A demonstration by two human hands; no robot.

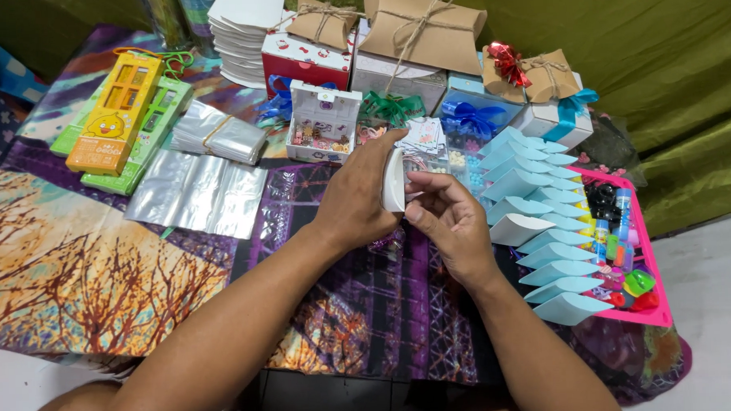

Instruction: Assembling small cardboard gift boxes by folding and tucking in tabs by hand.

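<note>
Both of our hands meet above the patterned counter [100,263]: our left hand [357,199] has its fingers clamped on a small white pillow box [394,180], our right hand [451,219] pinches its edge, beside a row of pale blue boxes [536,224].

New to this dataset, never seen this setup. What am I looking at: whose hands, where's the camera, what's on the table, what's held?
There is no robot here. A person works with bare hands, and the single picture comes from a camera on their head, looking down.

The left hand holds a small white box upright; the right hand meets it at its edge, fingers pinching there.

A patterned cloth covers the table. On it lie clear bags, a yellow pack, kraft pillow boxes, a small open chest, a row of pale blue boxes and a pink tray of small toys.
</note>
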